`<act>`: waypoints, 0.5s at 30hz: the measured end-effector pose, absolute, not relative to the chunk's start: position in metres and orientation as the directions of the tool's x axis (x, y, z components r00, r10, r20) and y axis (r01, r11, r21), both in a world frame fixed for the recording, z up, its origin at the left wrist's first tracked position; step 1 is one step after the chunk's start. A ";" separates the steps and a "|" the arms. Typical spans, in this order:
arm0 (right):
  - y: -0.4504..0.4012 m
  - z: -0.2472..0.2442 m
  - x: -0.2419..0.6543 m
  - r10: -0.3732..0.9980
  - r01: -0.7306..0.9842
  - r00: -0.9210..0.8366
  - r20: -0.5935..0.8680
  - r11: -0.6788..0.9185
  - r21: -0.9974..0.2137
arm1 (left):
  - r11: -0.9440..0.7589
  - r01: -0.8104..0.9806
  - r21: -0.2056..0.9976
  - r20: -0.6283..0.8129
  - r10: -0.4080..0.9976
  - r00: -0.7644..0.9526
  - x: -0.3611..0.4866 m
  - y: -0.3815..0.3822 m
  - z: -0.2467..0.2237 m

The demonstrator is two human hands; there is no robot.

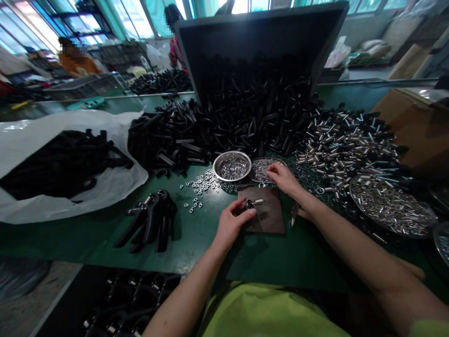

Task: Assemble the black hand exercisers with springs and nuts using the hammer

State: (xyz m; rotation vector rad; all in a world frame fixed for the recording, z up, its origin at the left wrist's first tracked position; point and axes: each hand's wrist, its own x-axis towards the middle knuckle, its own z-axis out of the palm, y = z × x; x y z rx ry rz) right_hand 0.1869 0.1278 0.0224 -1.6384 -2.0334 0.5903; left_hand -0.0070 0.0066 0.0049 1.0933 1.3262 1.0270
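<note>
My left hand (231, 223) rests at the near edge of a brown square pad (270, 220), its fingertips pinching a small black part with a steel threaded piece (253, 202). My right hand (282, 179) hangs over a shallow steel dish of small metal pieces (258, 170), fingertips touching the contents. Whether those fingers grip anything is hidden. A second steel bowl full of nuts (232, 165) stands just left of that dish. Loose steel nuts (200, 184) lie scattered on the green bench (206, 248) beside it.
A big heap of black curved parts (245, 119) spills from a tilted dark bin (259, 42). Steel-tipped parts (347, 150) and a tray of metal tubes (391, 208) lie right. Black assembled tools (150, 221) and a white bag (66, 168) lie left. Two co-workers (75, 58) are behind.
</note>
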 end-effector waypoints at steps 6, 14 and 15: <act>0.049 0.027 0.166 0.938 0.131 -0.340 0.071 0.122 -0.984 | 0.557 -0.704 0.440 -0.550 0.787 0.279 -0.008 0.000 0.025; 0.034 0.028 0.155 0.923 0.214 -0.342 0.174 0.257 -0.943 | 0.574 -0.755 0.316 -0.497 0.779 0.384 -0.004 -0.010 0.030; 0.034 0.028 0.155 0.923 0.227 -0.341 0.180 0.267 -0.937 | 0.572 -0.757 0.314 -0.490 0.781 0.387 -0.004 -0.010 0.031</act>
